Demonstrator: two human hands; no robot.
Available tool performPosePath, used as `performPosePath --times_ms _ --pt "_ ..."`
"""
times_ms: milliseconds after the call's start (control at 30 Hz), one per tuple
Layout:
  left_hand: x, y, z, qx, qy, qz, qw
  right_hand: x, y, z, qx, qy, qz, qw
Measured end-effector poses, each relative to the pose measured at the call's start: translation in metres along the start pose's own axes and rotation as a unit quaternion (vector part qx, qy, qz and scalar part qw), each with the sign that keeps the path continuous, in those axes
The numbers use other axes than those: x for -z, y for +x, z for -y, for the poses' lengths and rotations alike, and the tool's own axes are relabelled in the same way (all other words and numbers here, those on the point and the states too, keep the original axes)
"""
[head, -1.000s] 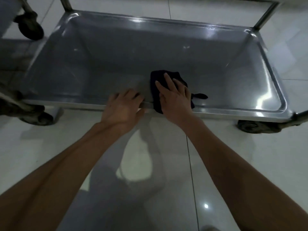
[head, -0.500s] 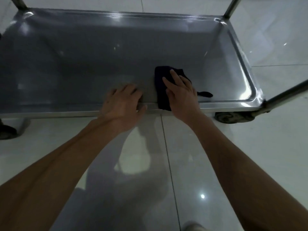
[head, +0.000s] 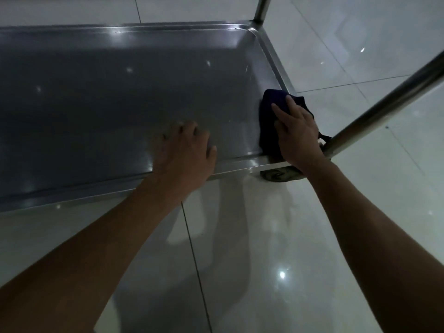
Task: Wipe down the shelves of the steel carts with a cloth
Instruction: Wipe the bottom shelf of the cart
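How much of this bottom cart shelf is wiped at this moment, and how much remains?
Done: cannot be judged; the steel shelf shows only reflections, no clear wiped or dirty zones. In hand: the right hand presses the dark cloth flat at the shelf's right end, near the front corner post, while the left hand rests on the front rim. Left: probably the far right corner and rim, possibly more.

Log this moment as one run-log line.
right hand: presses dark cloth at steel cart shelf right corner | left hand: rests on near rim

No readable text — no labels, brands or numbers.
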State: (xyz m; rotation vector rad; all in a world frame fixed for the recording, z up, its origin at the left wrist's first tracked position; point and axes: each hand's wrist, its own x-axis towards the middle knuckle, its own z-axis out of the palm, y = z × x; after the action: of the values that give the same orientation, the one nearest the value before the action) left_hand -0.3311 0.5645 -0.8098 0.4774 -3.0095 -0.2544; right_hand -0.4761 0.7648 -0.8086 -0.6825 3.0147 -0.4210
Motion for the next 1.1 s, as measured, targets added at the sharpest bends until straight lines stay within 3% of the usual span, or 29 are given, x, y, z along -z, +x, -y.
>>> performPosePath --times_ms 200,433,667,900,1100 --pt "-0.001 -0.003 0.005 -0.002 -0.012 -0.025 1.0 -0.006 0.01 0.02 0.009 0.005 0.008 1.0" --pt "0.009 -0.01 0.049 -0.038 -0.158 -0.022 0.987 -0.027 0.026 0.084 0.039 0.032 0.027 0.998" --pt "0.032 -0.053 0.126 -0.013 -0.056 -0.002 0.998 -0.05 0.044 0.151 0.066 0.034 0.056 0.996" --pt "0.06 -0.096 0.184 -0.017 -0.058 0.003 0.998 -0.075 0.018 0.235 0.153 0.032 0.081 0.984" --pt "0.06 -0.125 0.219 0.017 -0.048 0.001 0.999 -0.086 -0.02 0.272 0.167 0.034 0.079 0.982"
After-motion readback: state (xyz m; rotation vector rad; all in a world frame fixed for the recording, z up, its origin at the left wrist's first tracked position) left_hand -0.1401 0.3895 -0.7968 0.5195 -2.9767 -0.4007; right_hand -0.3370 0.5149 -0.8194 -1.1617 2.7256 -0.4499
